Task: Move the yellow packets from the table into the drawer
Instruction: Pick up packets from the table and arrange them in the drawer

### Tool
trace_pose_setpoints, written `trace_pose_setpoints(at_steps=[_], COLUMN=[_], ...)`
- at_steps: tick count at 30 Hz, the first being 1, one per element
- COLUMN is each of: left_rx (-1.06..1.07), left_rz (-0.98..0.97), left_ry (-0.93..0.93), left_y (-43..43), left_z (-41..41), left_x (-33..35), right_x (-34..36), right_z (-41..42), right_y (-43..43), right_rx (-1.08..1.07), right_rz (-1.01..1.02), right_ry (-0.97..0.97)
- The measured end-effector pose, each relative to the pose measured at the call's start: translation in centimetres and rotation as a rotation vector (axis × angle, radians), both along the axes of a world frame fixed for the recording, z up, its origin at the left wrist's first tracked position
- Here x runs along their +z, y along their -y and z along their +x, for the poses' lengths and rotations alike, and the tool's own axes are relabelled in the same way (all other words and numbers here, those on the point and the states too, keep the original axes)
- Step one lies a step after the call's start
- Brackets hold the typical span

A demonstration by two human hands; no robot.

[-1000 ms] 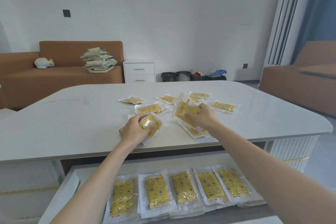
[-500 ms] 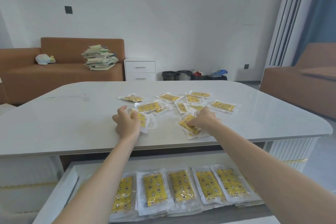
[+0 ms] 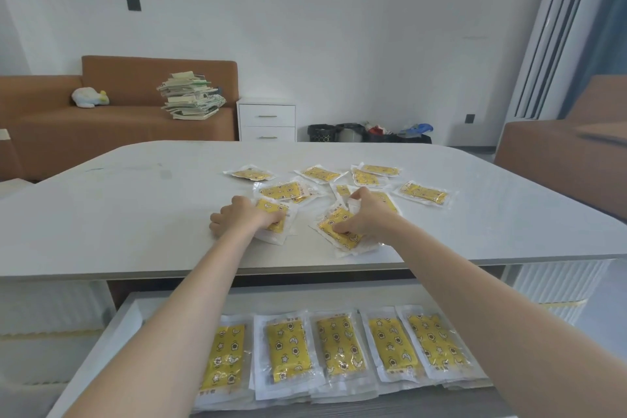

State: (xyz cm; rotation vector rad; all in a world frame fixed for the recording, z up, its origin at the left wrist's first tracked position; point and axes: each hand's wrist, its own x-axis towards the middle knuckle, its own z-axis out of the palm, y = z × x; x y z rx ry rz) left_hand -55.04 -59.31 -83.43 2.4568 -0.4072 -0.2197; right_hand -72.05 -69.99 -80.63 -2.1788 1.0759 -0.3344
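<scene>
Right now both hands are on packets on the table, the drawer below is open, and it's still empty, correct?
Not quite. The drawer isn't empty: the head view shows a row of yellow packets already lying in it. The rest holds: the left hand and right hand each rest on packets on the table, and the drawer is open.

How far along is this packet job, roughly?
Partly done. A row of yellow packets already lies in the open drawer. In hand: the left hand grips one packet on the table, and the right hand another. Left: several loose packets farther back.
</scene>
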Motion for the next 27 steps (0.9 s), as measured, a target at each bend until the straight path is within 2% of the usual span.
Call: trace_pose_setpoints(at_steps=[4, 7, 12, 18, 20, 24, 27], left_rx=[-0.028, -0.054, -0.192, -0.235, -0.236, -0.317, -0.38], left_rz=[-0.025, -0.149, -0.635, -1.064, -1.073, -0.939, -0.906], left_ry=[0.002, -0.04, -0.181, -0.108, -0.088, 0.001, 0.011], left_y=[0.1, -0.5, -2.2, -4.8, -4.9, -4.7, -4.8], left_z=[-0.1, -0.6, -1.3, -3.3, -3.5, -3.6, -3.6], left_x=[-0.2, -0.5, -1.1, -0.8, -0.9, -1.4, -1.6], right_x=[-0.7, -2.0, -2.4, -1.3, -1.5, -2.5, -2.7], right_z=[0.0, -0.1, 0.0, 0.7, 0.8, 0.5, 0.5], right_y=[-0.4, -0.9, -2.2, -4.1, -4.8, -5.8, -5.5], right_rx=[-0.024, -0.017, -0.08, -0.12, -0.097, -0.072, -0.03], right_rz=[0.054, 0.082, 0.21, 0.29, 0.262, 0.18, 0.086], right_ry=[0.153, 0.344, 0.639, 0.927, 0.948, 0.877, 0.81])
